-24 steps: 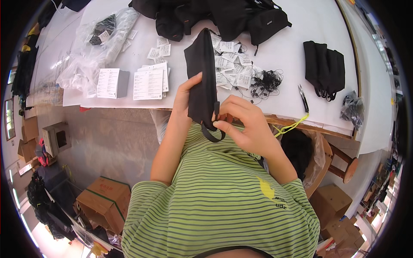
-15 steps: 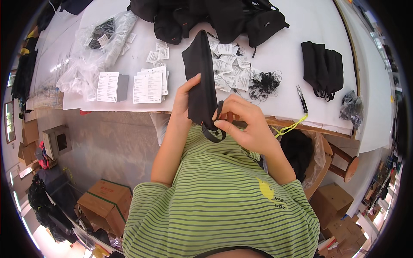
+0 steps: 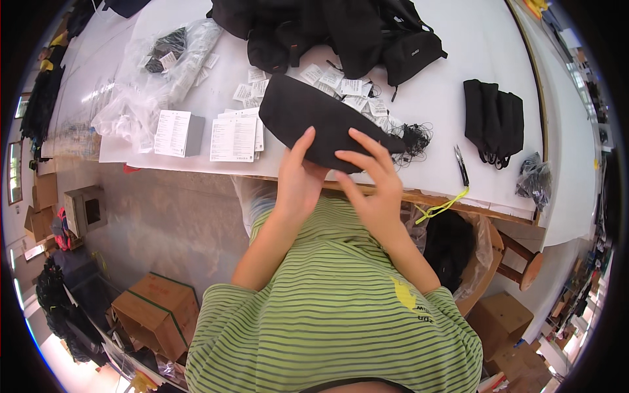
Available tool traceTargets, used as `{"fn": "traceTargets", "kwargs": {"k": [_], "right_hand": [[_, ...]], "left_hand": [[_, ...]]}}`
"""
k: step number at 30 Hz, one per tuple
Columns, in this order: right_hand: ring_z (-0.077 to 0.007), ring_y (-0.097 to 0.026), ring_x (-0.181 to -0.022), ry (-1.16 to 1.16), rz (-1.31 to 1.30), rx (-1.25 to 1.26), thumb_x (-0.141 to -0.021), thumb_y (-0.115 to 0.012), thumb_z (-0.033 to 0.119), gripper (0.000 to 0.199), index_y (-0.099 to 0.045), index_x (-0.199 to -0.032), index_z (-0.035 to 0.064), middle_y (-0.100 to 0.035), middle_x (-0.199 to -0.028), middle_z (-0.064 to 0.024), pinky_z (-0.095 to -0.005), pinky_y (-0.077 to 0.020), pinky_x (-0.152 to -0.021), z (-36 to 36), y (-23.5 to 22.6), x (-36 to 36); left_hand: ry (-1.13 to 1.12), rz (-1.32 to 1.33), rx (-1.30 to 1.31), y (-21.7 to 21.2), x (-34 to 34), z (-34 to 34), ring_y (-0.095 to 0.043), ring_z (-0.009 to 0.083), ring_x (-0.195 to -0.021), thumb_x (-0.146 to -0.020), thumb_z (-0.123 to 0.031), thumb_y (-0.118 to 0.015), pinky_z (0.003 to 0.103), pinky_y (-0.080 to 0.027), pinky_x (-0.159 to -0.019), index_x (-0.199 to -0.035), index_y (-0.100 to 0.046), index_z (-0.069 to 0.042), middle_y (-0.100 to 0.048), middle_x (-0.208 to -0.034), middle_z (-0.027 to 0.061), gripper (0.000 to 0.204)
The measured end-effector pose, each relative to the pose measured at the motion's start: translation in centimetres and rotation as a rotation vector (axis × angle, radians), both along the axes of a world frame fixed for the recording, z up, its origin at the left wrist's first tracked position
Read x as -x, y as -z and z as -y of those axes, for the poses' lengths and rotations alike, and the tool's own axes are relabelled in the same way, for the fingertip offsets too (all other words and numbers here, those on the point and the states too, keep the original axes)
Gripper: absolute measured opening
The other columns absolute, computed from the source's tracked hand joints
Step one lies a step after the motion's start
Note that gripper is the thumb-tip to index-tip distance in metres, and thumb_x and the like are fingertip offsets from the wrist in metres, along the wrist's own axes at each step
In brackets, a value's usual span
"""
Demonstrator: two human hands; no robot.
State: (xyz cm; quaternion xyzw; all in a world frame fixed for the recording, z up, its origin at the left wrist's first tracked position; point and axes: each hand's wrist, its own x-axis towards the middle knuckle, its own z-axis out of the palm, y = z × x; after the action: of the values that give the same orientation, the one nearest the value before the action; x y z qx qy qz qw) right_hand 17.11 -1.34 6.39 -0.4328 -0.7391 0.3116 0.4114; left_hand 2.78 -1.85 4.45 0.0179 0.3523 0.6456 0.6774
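A flat black fabric pouch (image 3: pixel 318 114) is held up over the table's near edge, a broad plain face toward me. My left hand (image 3: pixel 300 183) is closed on its lower edge, thumb on the face and the other fingers mostly hidden behind. At the pouch's right end, my right hand (image 3: pixel 380 196) has its fingers apart, with fingertips touching or hovering just over the fabric. Beyond the pouch lie loose white tags (image 3: pixel 354 88), partly covered by it. A tangle of thin black cords (image 3: pixel 416 141) lies to its right.
Black bags (image 3: pixel 308 33) are heaped at the back. Stacks of printed cards (image 3: pixel 173 133) and clear plastic bags (image 3: pixel 124 111) lie left. On the right are black pouches (image 3: pixel 495 121), thread snips (image 3: pixel 462 167) with a yellow cord, and a small plastic-wrapped bundle (image 3: pixel 534 175).
The pouch has turned from upright and edge-on to slanting, broad face toward me. My right hand has released the strap at its end, and its fingers have spread.
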Motion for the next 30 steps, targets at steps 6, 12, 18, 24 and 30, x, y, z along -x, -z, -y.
{"fn": "traceTargets", "kwargs": {"k": [6, 12, 18, 24, 30], "right_hand": [[-0.0133, -0.056, -0.104, -0.036, -0.501, 0.422, -0.081, -0.069, 0.002, 0.021, -0.066, -0.102, 0.0034, -0.063, -0.112, -0.0038, -0.027, -0.043, -0.09, -1.6, 0.5, -2.4], [-0.0041, -0.054, -0.076, 0.021, -0.428, 0.565, -0.081, -0.07, 0.007, 0.022, -0.067, -0.102, 0.0034, -0.064, -0.103, -0.0013, -0.0193, -0.0423, -0.065, -2.2, 0.8, -3.6], [-0.0007, -0.046, -0.056, 0.156, -0.245, 0.454, -0.081, -0.072, 0.011, 0.018, -0.07, -0.098, 0.0081, -0.064, -0.083, 0.0026, -0.0176, -0.0369, -0.052, -2.7, 0.4, -4.9], [-0.0038, -0.055, -0.067, 0.386, -0.486, 0.371, -0.082, -0.071, 0.007, 0.019, -0.07, -0.101, 0.0047, -0.065, -0.087, 0.0, -0.0189, -0.0427, -0.056, -5.8, -0.7, -13.1], [-0.013, -0.063, -0.069, 0.926, -0.836, -0.089, -0.088, -0.067, 0.014, 0.03, -0.06, -0.114, 0.0007, -0.065, -0.095, -0.0061, -0.0217, -0.0485, -0.061, -10.6, -2.6, -30.0]], "left_hand": [[-0.283, -0.671, -0.129, 0.5, 1.9, 0.8, -0.044, 0.0171, -0.119, -0.09, -0.015, -0.062, 0.031, -0.035, -0.099, -0.129, -0.047, -0.005, -0.048, -0.13, 0.0076, 0.043], [-0.025, -1.052, -0.314, 0.8, 4.7, 0.8, -0.05, 0.0144, -0.104, -0.084, -0.008, -0.068, 0.025, -0.038, -0.089, -0.103, -0.062, -0.001, -0.057, -0.113, 0.0068, 0.021], [-0.031, -0.95, -0.149, 0.5, 2.9, 0.4, -0.055, 0.0074, -0.079, -0.086, -0.006, -0.067, 0.02, -0.045, -0.059, -0.096, -0.065, -0.003, -0.063, -0.1, 0.0043, 0.011], [-0.09, -0.99, -0.176, 0.3, 4.9, -0.2, -0.059, 0.0105, -0.071, -0.096, -0.013, -0.051, 0.021, -0.044, -0.058, -0.106, -0.06, 0.0, -0.062, -0.114, 0.0126, 0.019], [-0.219, -1.125, -0.142, 2.0, 10.7, 0.2, -0.057, 0.0085, -0.081, -0.097, -0.017, -0.049, 0.021, -0.044, -0.067, -0.103, -0.061, -0.003, -0.063, -0.105, 0.0064, 0.019]]}}
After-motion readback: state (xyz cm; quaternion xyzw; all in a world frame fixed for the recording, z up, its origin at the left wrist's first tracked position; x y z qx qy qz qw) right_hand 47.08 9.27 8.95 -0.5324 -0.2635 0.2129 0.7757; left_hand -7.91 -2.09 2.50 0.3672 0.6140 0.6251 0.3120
